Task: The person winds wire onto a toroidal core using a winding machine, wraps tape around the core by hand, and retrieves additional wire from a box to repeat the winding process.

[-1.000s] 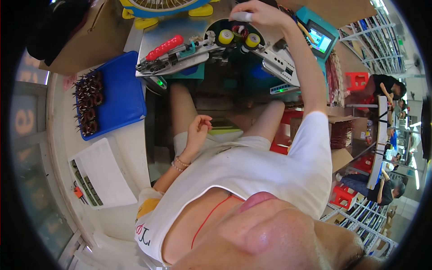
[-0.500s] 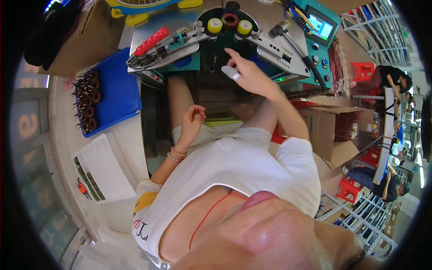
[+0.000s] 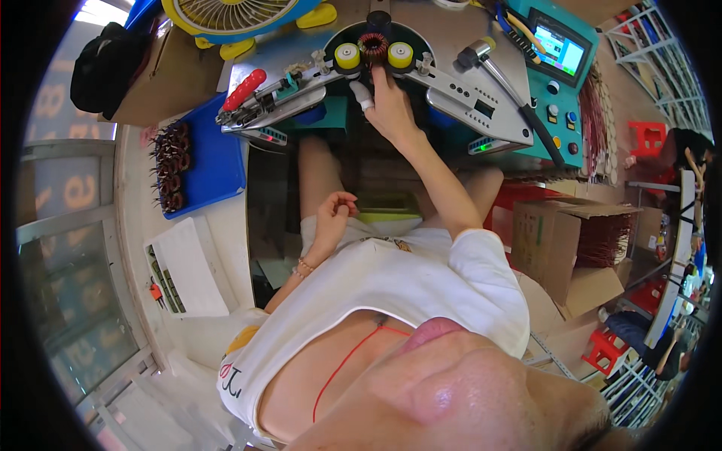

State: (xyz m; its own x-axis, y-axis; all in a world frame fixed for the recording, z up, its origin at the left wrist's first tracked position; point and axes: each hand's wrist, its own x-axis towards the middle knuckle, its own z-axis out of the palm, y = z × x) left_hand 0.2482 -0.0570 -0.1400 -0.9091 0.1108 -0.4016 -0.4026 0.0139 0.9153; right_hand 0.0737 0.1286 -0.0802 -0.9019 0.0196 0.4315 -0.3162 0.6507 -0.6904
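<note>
My right hand (image 3: 387, 109) reaches up to a winding machine (image 3: 481, 105), index finger stretched out and its tip at the lower edge of a ring-shaped copper coil (image 3: 374, 46). The thumb, in a white finger cover (image 3: 362, 95), stands apart from it. The coil sits between a left yellow roller (image 3: 347, 55) and a right yellow roller (image 3: 400, 55), with a dark roller (image 3: 378, 21) behind. Whether the fingertip presses on the coil cannot be made out. My left hand (image 3: 331, 219), beaded bracelets at the wrist, rests near my lap, fingers loosely curled and apart, nothing visible in it.
On the machine top lie a hammer (image 3: 511, 94) and a red-handled clamp (image 3: 244, 90). A control box with a screen (image 3: 558, 46) stands right, a fan (image 3: 233, 15) far left. A blue tray (image 3: 218, 169) holds several wound coils (image 3: 171, 165). A cardboard box (image 3: 545, 244) stands right.
My right hand has moved forward and slightly left, from below the rollers to the coil. My left hand stays near my lap. The whole view has shifted a little.
</note>
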